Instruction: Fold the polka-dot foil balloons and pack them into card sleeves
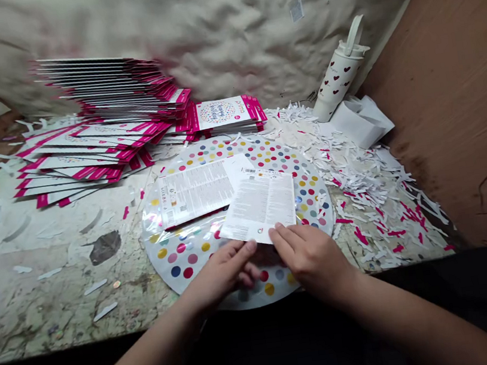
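A round foil balloon (181, 257) with coloured polka dots lies flat on the worn tabletop (46, 295) in front of me. Two printed paper sheets rest on it: one (195, 192) lies to the left, and the other (258, 207) lies partly over its right end. My right hand (310, 254) pinches the lower edge of the nearer sheet. My left hand (223, 268) lies on the balloon, with its fingertips close to that sheet and nothing held.
Tall, leaning stacks of pink-edged flat packets (100, 100) stand at the back left. A heap of white and pink paper shreds (352, 179) covers the table's right side. A white heart-patterned bottle (337, 78) lies tilted against the wall, beside crumpled white paper (362, 120).
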A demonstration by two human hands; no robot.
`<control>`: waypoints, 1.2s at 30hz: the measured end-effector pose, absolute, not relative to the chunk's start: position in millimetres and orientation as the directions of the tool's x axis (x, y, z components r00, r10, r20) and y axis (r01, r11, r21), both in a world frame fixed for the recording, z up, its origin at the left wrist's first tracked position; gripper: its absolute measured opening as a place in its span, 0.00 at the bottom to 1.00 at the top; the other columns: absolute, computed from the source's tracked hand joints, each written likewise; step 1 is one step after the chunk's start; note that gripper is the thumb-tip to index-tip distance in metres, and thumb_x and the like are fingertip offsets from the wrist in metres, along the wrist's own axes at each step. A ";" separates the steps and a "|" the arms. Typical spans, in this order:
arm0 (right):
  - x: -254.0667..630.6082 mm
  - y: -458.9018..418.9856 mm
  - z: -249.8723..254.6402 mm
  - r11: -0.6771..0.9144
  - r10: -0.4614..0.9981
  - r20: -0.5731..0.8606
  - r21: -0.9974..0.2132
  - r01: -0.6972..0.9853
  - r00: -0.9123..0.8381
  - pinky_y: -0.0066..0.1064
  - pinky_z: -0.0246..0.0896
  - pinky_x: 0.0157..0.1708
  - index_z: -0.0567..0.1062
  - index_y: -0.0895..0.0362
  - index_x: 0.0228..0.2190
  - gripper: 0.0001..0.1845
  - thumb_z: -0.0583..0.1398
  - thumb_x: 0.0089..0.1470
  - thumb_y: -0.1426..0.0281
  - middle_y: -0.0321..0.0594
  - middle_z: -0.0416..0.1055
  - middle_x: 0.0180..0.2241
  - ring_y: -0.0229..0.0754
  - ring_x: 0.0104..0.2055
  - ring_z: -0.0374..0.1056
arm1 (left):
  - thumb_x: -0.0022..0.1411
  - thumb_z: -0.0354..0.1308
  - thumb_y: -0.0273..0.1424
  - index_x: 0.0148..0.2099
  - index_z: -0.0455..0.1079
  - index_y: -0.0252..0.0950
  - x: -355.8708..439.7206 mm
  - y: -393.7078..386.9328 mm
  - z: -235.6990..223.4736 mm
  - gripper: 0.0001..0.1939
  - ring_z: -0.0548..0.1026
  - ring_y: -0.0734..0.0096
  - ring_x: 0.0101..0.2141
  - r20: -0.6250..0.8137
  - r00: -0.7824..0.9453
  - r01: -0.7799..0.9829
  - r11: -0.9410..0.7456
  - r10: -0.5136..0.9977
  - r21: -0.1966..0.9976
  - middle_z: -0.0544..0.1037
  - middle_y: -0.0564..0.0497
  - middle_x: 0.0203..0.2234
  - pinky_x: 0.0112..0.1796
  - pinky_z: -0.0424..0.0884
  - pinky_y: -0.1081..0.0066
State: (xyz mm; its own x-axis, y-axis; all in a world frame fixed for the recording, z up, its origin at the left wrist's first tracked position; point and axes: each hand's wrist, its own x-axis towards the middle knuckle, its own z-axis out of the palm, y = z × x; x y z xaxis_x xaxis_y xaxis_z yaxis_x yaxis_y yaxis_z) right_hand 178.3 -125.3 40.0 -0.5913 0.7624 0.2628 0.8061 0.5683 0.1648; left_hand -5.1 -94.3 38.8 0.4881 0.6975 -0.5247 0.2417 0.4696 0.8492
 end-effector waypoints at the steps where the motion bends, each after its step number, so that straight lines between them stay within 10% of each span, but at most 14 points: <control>1: 175.4 -128.0 41.4 0.574 0.738 0.332 0.150 0.805 -0.587 0.39 0.69 0.33 0.73 0.69 0.43 0.17 0.50 0.54 0.80 0.60 0.73 0.41 0.51 0.38 0.71 | 0.56 0.55 0.45 0.34 0.64 0.35 -3.1 -95.8 35.1 0.17 0.71 0.73 0.22 -0.540 0.429 0.084 0.563 0.724 0.822 0.75 0.50 0.25 0.22 0.66 0.76; 9: 163.0 -143.8 31.8 0.516 0.764 0.481 -0.055 0.855 -0.430 0.42 0.69 0.35 0.72 0.65 0.45 0.19 0.48 0.55 0.81 0.57 0.73 0.41 0.50 0.40 0.70 | 0.53 0.60 0.29 0.34 0.68 0.34 7.8 -96.0 27.2 0.06 0.74 0.73 0.32 -0.533 0.405 -0.493 0.668 0.743 0.557 0.76 0.51 0.29 0.38 0.72 0.71; 15: 171.4 -133.2 38.9 0.489 0.865 0.393 -0.523 0.698 -0.312 0.36 0.67 0.42 0.65 0.57 0.51 0.22 0.57 0.53 0.68 0.46 0.72 0.43 0.44 0.43 0.68 | 0.54 0.61 0.37 0.29 0.68 0.33 2.9 -101.3 27.1 0.12 0.74 0.71 0.30 -0.364 0.297 -0.211 0.432 0.883 0.877 0.75 0.52 0.26 0.37 0.71 0.70; 23: 182.5 -114.9 42.8 0.360 0.925 0.375 -0.805 0.471 -0.066 0.30 0.64 0.32 0.70 0.56 0.28 0.07 0.54 0.56 0.70 0.39 0.70 0.28 0.38 0.31 0.67 | 0.55 0.59 0.40 0.30 0.67 0.33 0.8 -98.9 36.3 0.13 0.73 0.72 0.29 -0.367 0.329 -0.147 0.431 0.870 0.890 0.76 0.52 0.27 0.36 0.70 0.70; 28: 209.1 -112.1 55.5 0.178 0.972 0.235 -0.668 0.723 -0.021 0.32 0.63 0.32 0.73 0.56 0.27 0.09 0.58 0.52 0.63 0.39 0.70 0.27 0.41 0.32 0.67 | 0.57 0.56 0.40 0.32 0.68 0.32 5.2 -95.2 45.3 0.14 0.72 0.72 0.30 -0.335 0.378 -0.046 0.379 0.863 0.924 0.75 0.50 0.29 0.36 0.69 0.70; 32: 200.8 -114.8 62.8 0.258 0.966 0.207 -0.814 0.521 -0.155 0.28 0.62 0.29 0.70 0.56 0.28 0.07 0.59 0.51 0.64 0.37 0.68 0.28 0.38 0.30 0.65 | 0.59 0.53 0.40 0.27 0.65 0.32 18.8 -95.1 49.2 0.16 0.69 0.74 0.27 -0.255 0.437 0.033 0.268 0.862 0.963 0.70 0.53 0.22 0.32 0.68 0.73; 36: 225.9 -116.9 68.7 0.126 0.965 0.247 -0.722 0.681 0.084 0.32 0.62 0.31 0.69 0.56 0.24 0.13 0.56 0.53 0.61 0.37 0.67 0.25 0.41 0.30 0.65 | 0.61 0.50 0.38 0.35 0.64 0.34 22.0 -95.0 53.6 0.11 0.71 0.73 0.29 -0.151 0.429 0.124 0.108 0.890 0.986 0.71 0.51 0.29 0.31 0.68 0.73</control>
